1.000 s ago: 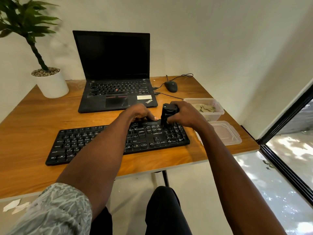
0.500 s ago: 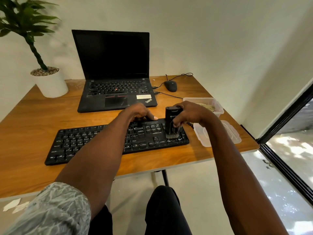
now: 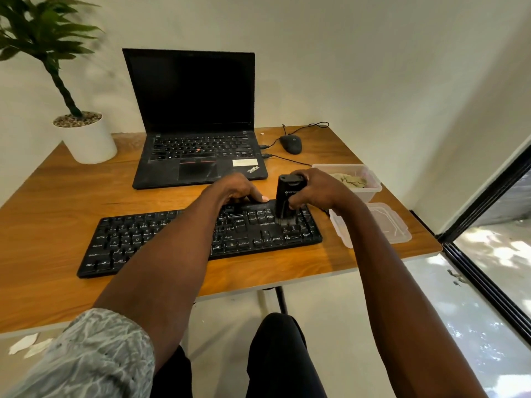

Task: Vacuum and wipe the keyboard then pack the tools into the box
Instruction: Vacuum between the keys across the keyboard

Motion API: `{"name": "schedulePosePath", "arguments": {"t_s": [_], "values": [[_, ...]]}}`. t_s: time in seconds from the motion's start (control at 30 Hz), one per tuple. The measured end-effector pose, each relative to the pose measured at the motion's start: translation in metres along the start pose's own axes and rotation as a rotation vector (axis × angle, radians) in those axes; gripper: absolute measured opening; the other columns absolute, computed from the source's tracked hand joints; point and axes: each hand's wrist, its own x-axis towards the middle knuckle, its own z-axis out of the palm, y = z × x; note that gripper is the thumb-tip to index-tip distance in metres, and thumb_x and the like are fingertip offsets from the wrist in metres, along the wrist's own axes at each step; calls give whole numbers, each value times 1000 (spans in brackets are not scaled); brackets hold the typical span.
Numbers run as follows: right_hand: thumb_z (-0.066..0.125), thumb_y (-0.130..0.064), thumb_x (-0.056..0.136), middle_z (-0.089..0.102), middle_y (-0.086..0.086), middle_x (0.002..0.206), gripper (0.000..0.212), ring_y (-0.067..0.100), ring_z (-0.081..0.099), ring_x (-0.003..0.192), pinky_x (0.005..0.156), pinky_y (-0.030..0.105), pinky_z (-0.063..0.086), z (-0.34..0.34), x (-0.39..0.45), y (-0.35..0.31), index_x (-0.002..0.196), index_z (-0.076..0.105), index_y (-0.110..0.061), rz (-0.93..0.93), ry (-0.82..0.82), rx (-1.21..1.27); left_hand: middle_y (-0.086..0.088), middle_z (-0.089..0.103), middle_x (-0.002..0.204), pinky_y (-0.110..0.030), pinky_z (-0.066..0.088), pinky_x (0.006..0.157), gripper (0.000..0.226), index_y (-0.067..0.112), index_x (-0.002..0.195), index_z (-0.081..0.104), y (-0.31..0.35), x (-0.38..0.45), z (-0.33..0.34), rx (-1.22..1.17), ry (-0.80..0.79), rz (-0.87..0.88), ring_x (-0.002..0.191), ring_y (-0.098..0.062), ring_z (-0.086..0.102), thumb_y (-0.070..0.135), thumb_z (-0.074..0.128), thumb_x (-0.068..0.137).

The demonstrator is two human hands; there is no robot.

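Now the right hand (image 3: 319, 191) is clamped around a small black handheld vacuum (image 3: 287, 196), which stands upright with its brush end touching the keys near the right end of the black keyboard (image 3: 161, 239). The left hand (image 3: 237, 191) presses on the far edge of the keyboard, just beside the vacuum at its 9 o'clock; the fingers are bent down flat on the board and hold nothing. The keyboard lies across the wooden table (image 3: 57, 202), slightly turned. At 3 o'clock from the vacuum stands an open clear plastic box (image 3: 370, 179) with a crumpled cloth (image 3: 349, 179) inside, and its lid (image 3: 393, 225) lies flat on the table nearer the person. At 12 o'clock from the keyboard an open ThinkPad laptop (image 3: 195, 110) has a dark screen; a wired mouse (image 3: 290, 143) lies at its 3 o'clock, a potted plant (image 3: 86, 136) at its 9 o'clock.
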Motion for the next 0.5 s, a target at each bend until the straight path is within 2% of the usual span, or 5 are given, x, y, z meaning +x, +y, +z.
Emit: {"name": "schedulePosePath", "arguments": {"t_s": [0.1, 0.17, 0.3, 0.43, 0.5], "values": [[77, -10, 70, 67, 5, 92, 35, 20, 64, 86, 75, 37, 51, 8, 4, 3, 102, 63, -12, -59, 137, -35, -7, 68, 89, -30, 47, 62, 9, 9, 79, 69, -1, -1, 0, -6, 8, 2, 77, -20, 61, 15, 75, 82], [76, -7, 69, 68, 7, 91, 31, 22, 63, 85, 75, 37, 51, 7, 0, 3, 97, 63, -11, -51, 27, -16, -8, 68, 90, -30, 47, 61, 9, 9, 82, 70, -1, -1, -1, -5, 2, 5, 78, -20, 62, 16, 76, 81], [73, 2, 70, 68, 5, 89, 33, 16, 65, 82, 64, 24, 49, -6, -10, 7, 99, 63, -10, 44, -169, 33, -10, 69, 94, -31, 47, 61, 20, 5, 94, 71, -1, -1, -1, 6, 3, -3, 80, -22, 62, 18, 78, 80], [75, -7, 71, 68, 2, 89, 30, 17, 64, 83, 69, 27, 44, 3, -2, 7, 96, 63, -17, -49, 50, 16, -12, 70, 98, -32, 49, 64, 17, 6, 90, 72, -2, 0, -2, -2, -2, -1, 83, -23, 63, 18, 78, 80], [76, -6, 70, 68, 4, 91, 30, 20, 65, 86, 72, 31, 47, 5, -2, 10, 94, 63, -18, -57, 55, 43, -12, 70, 97, -33, 51, 67, 17, 6, 90, 72, -1, 0, -1, -8, -3, -3, 83, -24, 64, 17, 78, 79]]}}
